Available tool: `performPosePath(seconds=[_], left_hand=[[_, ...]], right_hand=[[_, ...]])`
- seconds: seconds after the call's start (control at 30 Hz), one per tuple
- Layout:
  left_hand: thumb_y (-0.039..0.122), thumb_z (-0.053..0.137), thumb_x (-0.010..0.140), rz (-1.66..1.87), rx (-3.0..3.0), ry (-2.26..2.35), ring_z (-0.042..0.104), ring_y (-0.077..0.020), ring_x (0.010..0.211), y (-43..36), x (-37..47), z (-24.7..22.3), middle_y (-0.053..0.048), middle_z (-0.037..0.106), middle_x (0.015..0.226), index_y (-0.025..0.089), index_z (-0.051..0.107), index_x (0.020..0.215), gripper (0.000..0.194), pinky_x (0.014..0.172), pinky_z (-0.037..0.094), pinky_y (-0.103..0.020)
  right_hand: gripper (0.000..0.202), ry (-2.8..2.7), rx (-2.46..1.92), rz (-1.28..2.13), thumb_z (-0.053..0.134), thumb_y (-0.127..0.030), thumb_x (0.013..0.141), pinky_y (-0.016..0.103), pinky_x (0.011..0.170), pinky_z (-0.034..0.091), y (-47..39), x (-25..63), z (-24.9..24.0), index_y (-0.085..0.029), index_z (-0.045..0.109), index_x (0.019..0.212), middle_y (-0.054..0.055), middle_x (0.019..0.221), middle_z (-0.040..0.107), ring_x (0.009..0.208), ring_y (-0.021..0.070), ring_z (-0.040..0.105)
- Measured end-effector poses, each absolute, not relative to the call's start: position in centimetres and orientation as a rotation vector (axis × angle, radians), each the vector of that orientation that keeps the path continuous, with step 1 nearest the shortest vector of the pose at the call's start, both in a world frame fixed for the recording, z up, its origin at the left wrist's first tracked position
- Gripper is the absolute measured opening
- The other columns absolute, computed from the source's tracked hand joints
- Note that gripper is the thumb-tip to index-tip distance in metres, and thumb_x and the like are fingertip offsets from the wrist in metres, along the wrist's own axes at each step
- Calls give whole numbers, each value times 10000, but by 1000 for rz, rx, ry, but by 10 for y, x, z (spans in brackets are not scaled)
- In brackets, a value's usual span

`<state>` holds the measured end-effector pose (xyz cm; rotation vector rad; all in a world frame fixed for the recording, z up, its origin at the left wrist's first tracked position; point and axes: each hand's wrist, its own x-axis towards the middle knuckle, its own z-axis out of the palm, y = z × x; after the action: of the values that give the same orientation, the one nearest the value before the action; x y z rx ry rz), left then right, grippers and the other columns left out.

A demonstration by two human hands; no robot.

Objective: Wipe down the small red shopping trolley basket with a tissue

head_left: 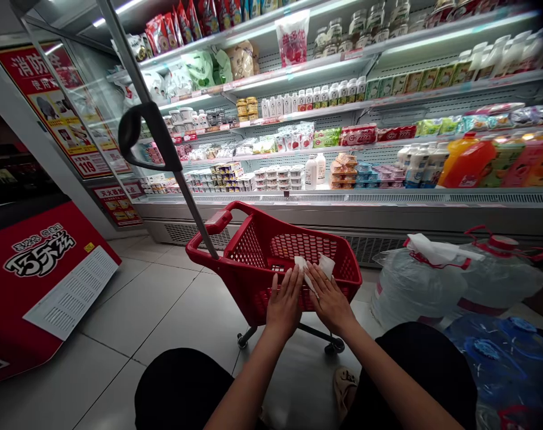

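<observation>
A small red plastic shopping cart (249, 280) stands right in front of me, its basket walls pierced with holes. My left hand (284, 301) lies against the near side of the basket, fingers stretched out and pointing up. Beside it, my right hand (329, 295) rests flat with extended fingers over a white tissue (327, 264) at the near rim. The tissue also shows between the two hands and by the left fingertips; part of it is covered by the fingers. A grey pole with a black handle (157, 137) rises from the cart's left end.
Beyond the cart runs a refrigerated display shelf (271, 200) stocked with yogurt, bottles and packets. Large water jugs (419, 286) and blue ones (490, 352) stand at right. A red freezer (34, 286) is at left. My knees (182, 388) flank the cart on the tiled floor.
</observation>
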<state>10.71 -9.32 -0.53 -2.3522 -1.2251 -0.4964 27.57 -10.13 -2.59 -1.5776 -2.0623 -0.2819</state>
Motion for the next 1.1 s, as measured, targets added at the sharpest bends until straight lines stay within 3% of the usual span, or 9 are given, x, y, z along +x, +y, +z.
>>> performPosePath(seconds=[0.17, 0.27, 0.4, 0.67, 0.87, 1.1], left_hand=[[192, 695, 780, -576, -2209, -1453, 124, -363, 1611, -80, 62, 29, -66, 146, 1755, 309, 215, 1669, 1016, 1293, 124, -596], [156, 681, 771, -525, -2207, -1465, 157, -351, 1606, -76, 49, 38, -61, 201, 1743, 288, 288, 1651, 973, 1301, 87, -599], [215, 709, 764, -535, -2220, -1504, 159, -388, 1598, -78, 56, 34, -111, 237, 1730, 216, 379, 1613, 911, 1300, 131, -578], [228, 612, 848, -544, -2211, -1494, 144, -365, 1603, -81, 67, 27, -92, 168, 1749, 234, 266, 1658, 881, 1256, 235, -565], [139, 580, 783, -482, -2236, -1468, 148, -306, 1609, -84, 59, 30, -40, 166, 1748, 242, 159, 1681, 997, 1261, 218, -553], [161, 608, 757, -508, -2263, -1475, 133, -321, 1610, -85, 79, 29, -54, 140, 1751, 207, 226, 1668, 989, 1257, 227, -544]], right_hand=[[693, -2030, -1628, -314, 285, -262, 1061, 511, 1200, 381, -98, 298, -32, -338, -53, 1660, -13, 1743, 145, 1597, 239, 187], [711, -1899, -1679, -297, 292, -258, 1052, 559, 1186, 392, -99, 294, -44, -348, -66, 1659, -21, 1752, 84, 1607, 286, 129], [732, -1775, -1682, -240, 288, -249, 1052, 556, 1188, 391, -106, 271, -54, -318, -122, 1656, 0, 1760, 2, 1611, 311, 70], [788, -1982, -1532, -195, 304, -179, 1018, 465, 1224, 355, -98, 199, -26, -237, -172, 1644, 39, 1753, 78, 1609, 245, 116], [750, -2053, -1561, -270, 298, -198, 1025, 493, 1227, 335, -112, 256, -36, -297, -90, 1659, 4, 1744, 142, 1599, 227, 177], [667, -1773, -1693, -175, 234, -293, 1078, 513, 1213, 346, -109, 290, -47, -298, -91, 1660, 31, 1732, 224, 1586, 246, 231]])
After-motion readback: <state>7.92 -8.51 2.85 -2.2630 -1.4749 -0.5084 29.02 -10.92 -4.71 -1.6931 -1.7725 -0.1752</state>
